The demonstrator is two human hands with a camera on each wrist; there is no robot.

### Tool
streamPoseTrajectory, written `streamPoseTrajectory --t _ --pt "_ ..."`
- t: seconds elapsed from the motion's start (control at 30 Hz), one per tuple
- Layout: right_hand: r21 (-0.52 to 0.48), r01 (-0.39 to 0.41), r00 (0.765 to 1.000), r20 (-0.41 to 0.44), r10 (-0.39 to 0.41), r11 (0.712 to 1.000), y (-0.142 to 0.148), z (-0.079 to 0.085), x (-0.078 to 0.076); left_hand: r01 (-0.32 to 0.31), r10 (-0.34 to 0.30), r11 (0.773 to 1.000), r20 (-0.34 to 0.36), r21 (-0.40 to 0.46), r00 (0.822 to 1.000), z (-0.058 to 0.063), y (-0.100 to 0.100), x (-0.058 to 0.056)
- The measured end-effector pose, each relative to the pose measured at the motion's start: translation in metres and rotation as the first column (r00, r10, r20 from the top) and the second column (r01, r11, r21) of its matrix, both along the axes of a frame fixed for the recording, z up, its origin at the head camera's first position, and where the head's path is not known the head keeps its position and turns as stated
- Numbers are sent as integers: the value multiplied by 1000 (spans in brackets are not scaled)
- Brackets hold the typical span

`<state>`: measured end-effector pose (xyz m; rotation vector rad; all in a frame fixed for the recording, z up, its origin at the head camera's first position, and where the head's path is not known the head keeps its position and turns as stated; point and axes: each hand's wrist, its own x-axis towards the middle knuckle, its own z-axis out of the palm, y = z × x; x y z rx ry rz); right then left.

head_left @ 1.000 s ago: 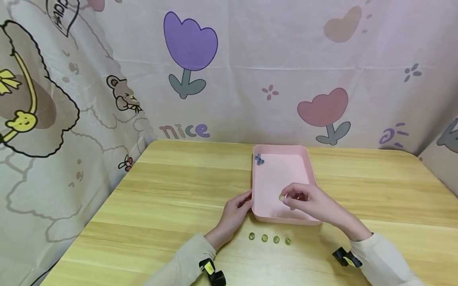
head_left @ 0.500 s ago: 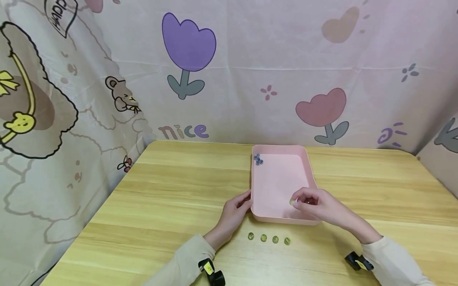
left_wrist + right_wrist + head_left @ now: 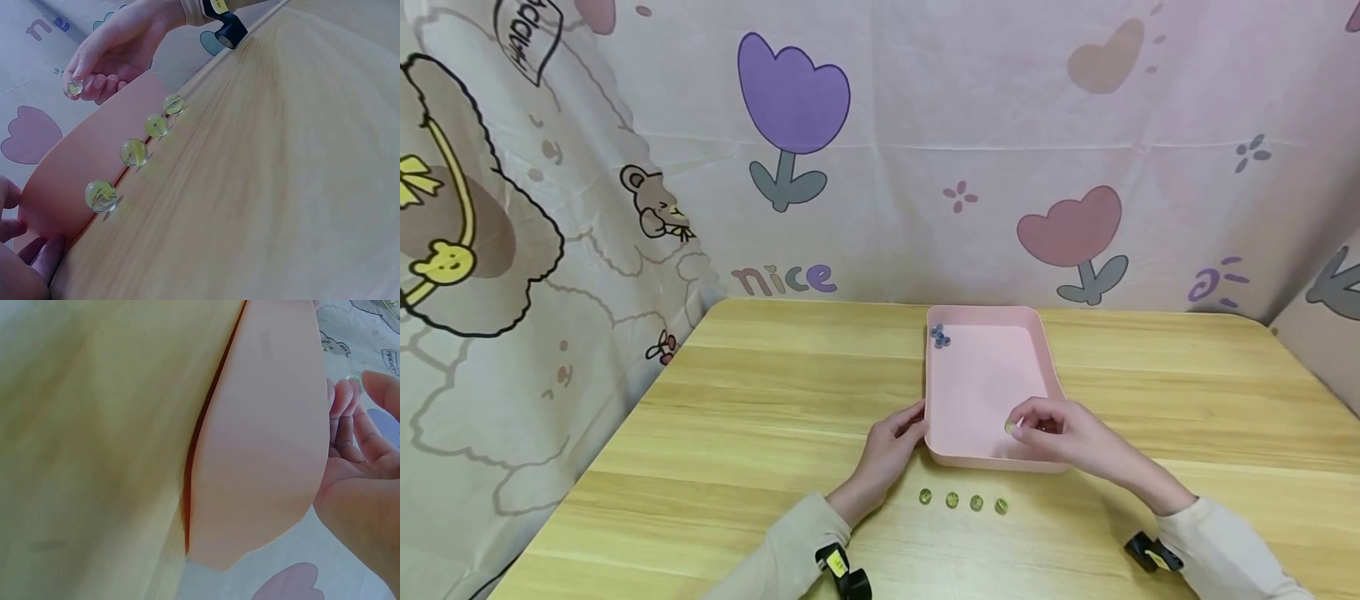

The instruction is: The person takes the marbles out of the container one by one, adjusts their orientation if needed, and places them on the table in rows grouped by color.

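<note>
A pink rectangular tray (image 3: 992, 367) lies on the wooden table, with several small blue marbles (image 3: 940, 336) clustered in its far left corner. My right hand (image 3: 1056, 425) hovers over the tray's near right part and pinches a clear marble with yellow-green inside (image 3: 1010, 427) between thumb and fingertips. My left hand (image 3: 883, 454) rests against the outside of the tray's left wall, its fingers (image 3: 9, 228) touching it. In front of the tray, several matching yellow-green marbles (image 3: 952, 500) sit in a row; the left wrist view shows them beside the tray wall (image 3: 94, 150).
The wooden table (image 3: 737, 417) reaches out on both sides of the tray. A printed cloth (image 3: 910, 100) hangs behind it and along the left. Black wrist cameras (image 3: 1152, 552) are strapped over the cream sleeves.
My right hand, holding the marble, has shifted a little right and toward me over the tray, then stayed nearly still. The left hand, the tray and the row of marbles keep their places.
</note>
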<state>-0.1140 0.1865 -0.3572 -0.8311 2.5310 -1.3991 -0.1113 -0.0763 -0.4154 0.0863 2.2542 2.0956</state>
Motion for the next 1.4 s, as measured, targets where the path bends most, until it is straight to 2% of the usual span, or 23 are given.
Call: streamPoseTrajectory --t 0.17,0.4,0.67,0.9,1.2,1.4 --pt "9 7 1000 18 -7 1000 -1 3 3 11 -11 1000 -2 12 1000 0 -1 0" --pt "14 -25 999 49 24 1000 -7 1 -2 4 -4 1000 -7 0 1000 0 -4 -1" --pt "39 0 1000 23 -1 999 -3 5 2 7 -7 1000 5 9 1000 -1 -4 -1" --pt "20 -41 999 33 40 999 -1 5 12 24 -24 1000 -13 11 1000 -2 1 1" --pt "40 -18 1000 22 18 999 2 10 20 22 -22 1000 -25 -9 999 0 2 0" --pt "65 -45 999 -19 46 997 6 6 24 12 -12 1000 -17 -12 1000 0 -2 0"
